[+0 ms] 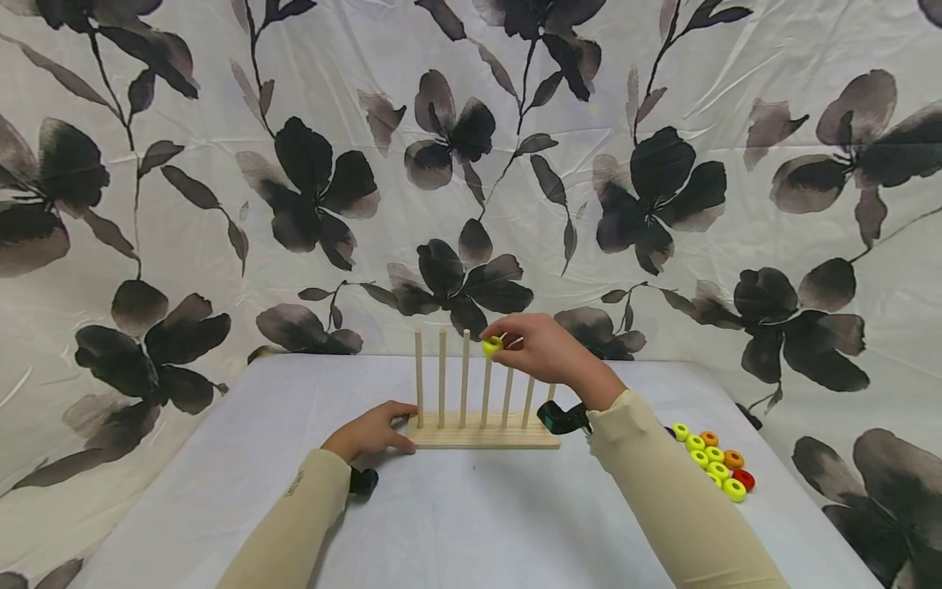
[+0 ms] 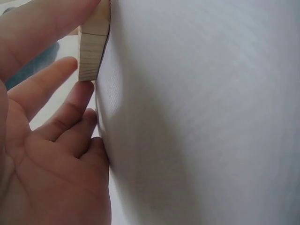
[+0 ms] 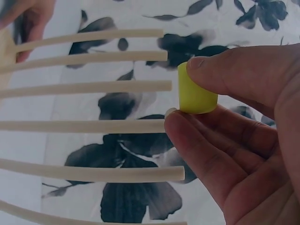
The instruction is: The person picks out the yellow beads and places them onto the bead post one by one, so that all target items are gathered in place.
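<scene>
A wooden peg rack (image 1: 482, 439) with several upright pegs stands on the table. At its left end is my left hand (image 1: 375, 430), its thumb at the front edge and fingers at the end and behind, holding the base. The left wrist view shows the base's end (image 2: 92, 56) between thumb and fingers. My right hand (image 1: 540, 350) pinches a yellow ring (image 1: 492, 347) between thumb and fingers, up by the peg tops. In the right wrist view the yellow ring (image 3: 198, 91) is seen side-on, close to the tip of a peg (image 3: 136, 86).
Loose rings lie on the table right of the rack: several yellow, orange rings (image 1: 733, 460), a red ring (image 1: 744, 478) and a dark one partly hidden by the right sleeve. A white cloth (image 1: 471, 523) covers the table. Behind hangs a floral sheet (image 1: 559, 213).
</scene>
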`<state>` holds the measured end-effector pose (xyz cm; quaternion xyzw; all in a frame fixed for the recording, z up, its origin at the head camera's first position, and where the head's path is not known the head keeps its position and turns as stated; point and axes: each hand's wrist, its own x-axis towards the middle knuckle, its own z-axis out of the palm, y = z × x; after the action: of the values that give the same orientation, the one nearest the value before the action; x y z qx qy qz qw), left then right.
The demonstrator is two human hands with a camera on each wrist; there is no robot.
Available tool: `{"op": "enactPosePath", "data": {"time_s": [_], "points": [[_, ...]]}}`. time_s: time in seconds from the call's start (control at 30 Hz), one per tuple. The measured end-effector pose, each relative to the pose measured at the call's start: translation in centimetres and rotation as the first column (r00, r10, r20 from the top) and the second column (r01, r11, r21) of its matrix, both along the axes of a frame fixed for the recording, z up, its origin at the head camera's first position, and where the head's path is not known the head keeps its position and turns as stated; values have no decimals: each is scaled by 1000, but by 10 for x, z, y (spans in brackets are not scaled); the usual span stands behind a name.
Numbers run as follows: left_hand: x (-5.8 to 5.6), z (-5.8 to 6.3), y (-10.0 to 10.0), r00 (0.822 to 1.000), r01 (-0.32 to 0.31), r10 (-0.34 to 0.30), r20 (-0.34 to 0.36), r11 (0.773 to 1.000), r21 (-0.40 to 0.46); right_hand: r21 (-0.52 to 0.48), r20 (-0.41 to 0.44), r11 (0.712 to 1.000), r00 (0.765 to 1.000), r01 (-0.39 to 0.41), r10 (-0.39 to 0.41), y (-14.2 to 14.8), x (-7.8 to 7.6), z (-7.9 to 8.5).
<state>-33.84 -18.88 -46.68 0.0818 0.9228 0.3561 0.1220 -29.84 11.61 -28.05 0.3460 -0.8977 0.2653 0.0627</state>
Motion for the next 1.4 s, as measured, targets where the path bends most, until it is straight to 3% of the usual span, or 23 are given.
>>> {"op": "enactPosePath", "data": {"time_s": [0.33, 1.0, 1.4], "points": [[0, -3, -2, 1000, -8, 8, -5, 1000, 4, -7, -9, 1000, 1000, -7, 7, -18, -5, 7], [-4, -3, -2, 1000, -8, 8, -2, 1000, -16, -26, -131, 999, 991, -32, 28, -56, -16, 11], [-3, -3, -3, 1000, 2, -2, 13, 1000, 9, -28, -117, 999, 993, -19, 16, -73, -23, 9]]}}
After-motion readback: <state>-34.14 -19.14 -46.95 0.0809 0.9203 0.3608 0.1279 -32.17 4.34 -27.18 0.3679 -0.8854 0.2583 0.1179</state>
